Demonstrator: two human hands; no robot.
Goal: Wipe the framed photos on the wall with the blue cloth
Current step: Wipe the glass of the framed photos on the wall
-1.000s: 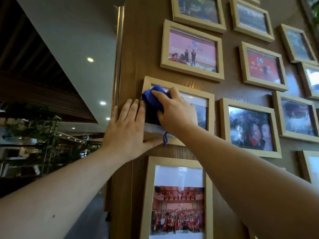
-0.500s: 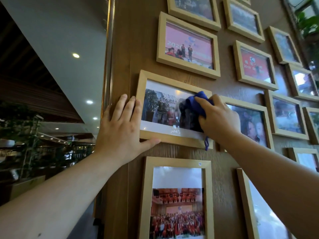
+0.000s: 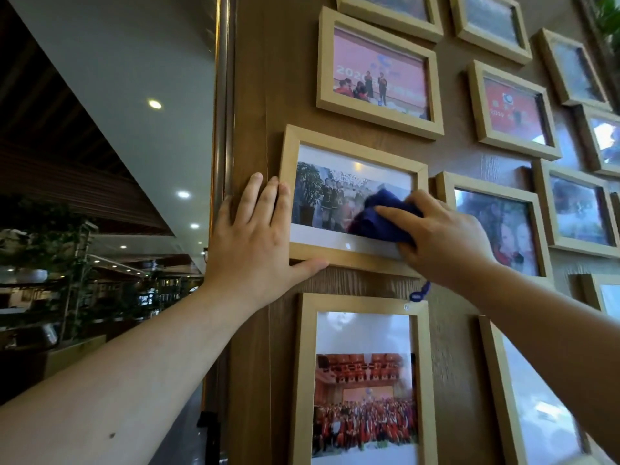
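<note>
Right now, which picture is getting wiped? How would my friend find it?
Find the wooden wall covered in framed photos and follow its left edge. The middle frame in that column sits between a pink stage photo and a tall group photo. It alone has a blue cloth pressed on its glass.

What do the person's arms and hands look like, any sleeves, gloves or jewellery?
Both forearms are bare with no sleeves in view. The left hand and right hand wear no gloves, rings or watch. A small dark mole marks the left forearm.
</note>
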